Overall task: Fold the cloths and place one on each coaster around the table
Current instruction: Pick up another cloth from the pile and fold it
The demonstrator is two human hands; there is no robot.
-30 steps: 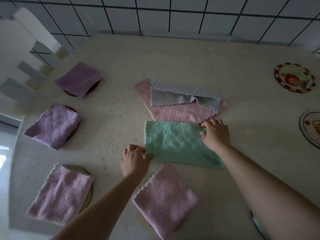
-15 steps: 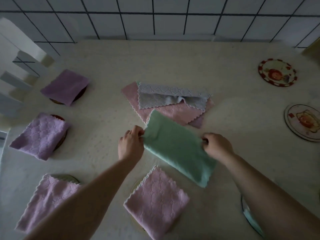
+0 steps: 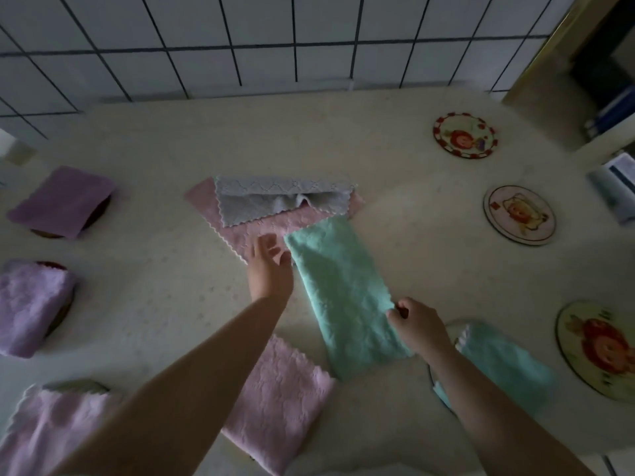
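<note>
1. Your right hand (image 3: 417, 326) pinches the right long edge of the green cloth (image 3: 343, 297), fingers curled on the fabric near its near end.
2. Your left hand (image 3: 269, 269) lies with fingers loosely spread just beside the cloth's far left corner; you cannot tell whether the thumb touches the edge.
3. The green cloth is folded to a long strip, lying flat on the table (image 3: 395, 166) on a slant, far end touching the pink cloth (image 3: 261, 228) of the centre pile.
4. A grey cloth (image 3: 275, 201), half folded over itself, lies on top of the pink one.
5. Open tabletop: a wide bare band between the pile and the tiled wall (image 3: 240, 36), and another between the pile and the left-hand cloths.
6. Right side: three picture coasters uncovered, far (image 3: 464, 135), middle (image 3: 519, 214) and near (image 3: 598, 348), well apart from the strip.
7. Just right of your right wrist, a folded green cloth (image 3: 505, 365) sits on a coaster whose rim barely shows.
8. Left side: three folded purple cloths, far (image 3: 62, 201), middle (image 3: 31, 304) and near (image 3: 48, 427), each on a coaster with its edge peeking out.
9. A folded pink-purple cloth (image 3: 278, 403) lies at the near edge, partly under your left forearm.
</note>
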